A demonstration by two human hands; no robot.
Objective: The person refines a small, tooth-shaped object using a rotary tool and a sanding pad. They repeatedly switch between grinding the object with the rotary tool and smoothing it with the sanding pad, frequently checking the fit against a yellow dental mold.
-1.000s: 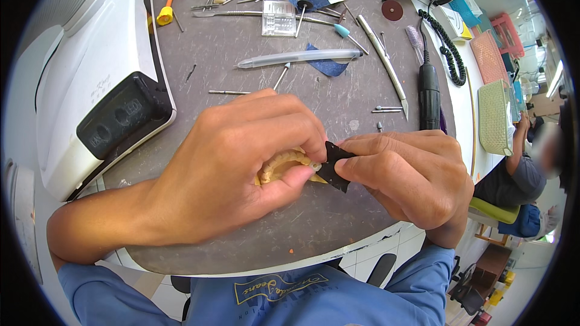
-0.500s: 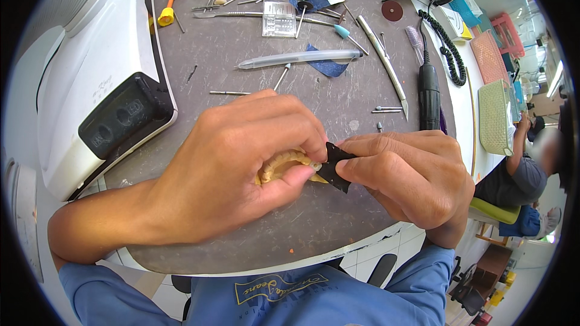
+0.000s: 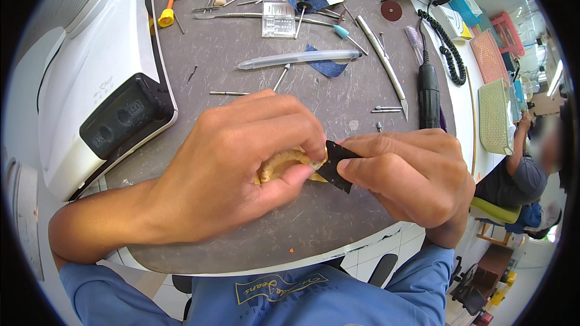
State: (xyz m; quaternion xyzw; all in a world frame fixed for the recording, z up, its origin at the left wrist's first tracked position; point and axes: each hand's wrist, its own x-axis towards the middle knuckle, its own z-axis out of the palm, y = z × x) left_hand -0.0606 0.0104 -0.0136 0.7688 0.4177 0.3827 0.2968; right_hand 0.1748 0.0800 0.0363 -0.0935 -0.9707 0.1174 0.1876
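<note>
My left hand (image 3: 254,151) is closed around a yellowish dental cast (image 3: 283,160) shaped as an arch of teeth, its thumb and index finger pinching near the right end of the arch. A small pale piece (image 3: 316,166) shows between those fingertips; its kind is too small to tell. My right hand (image 3: 411,175) pinches a black strip of sandpaper (image 3: 336,166) between thumb and fingers. The strip's left edge meets the right end of the cast, beside my left fingertips. Much of the cast is hidden by my left hand.
Beyond my hands lie a pen (image 3: 296,58), a craft knife (image 3: 383,66), blue paper scraps (image 3: 327,66) and several rotary burs. A black handpiece (image 3: 429,96) lies at right, a white machine (image 3: 109,90) at left. Another person (image 3: 513,178) sits at far right.
The black sandpaper has shifted very slightly to the right and down with my right fingers. My left hand and the cast stay almost in place.
</note>
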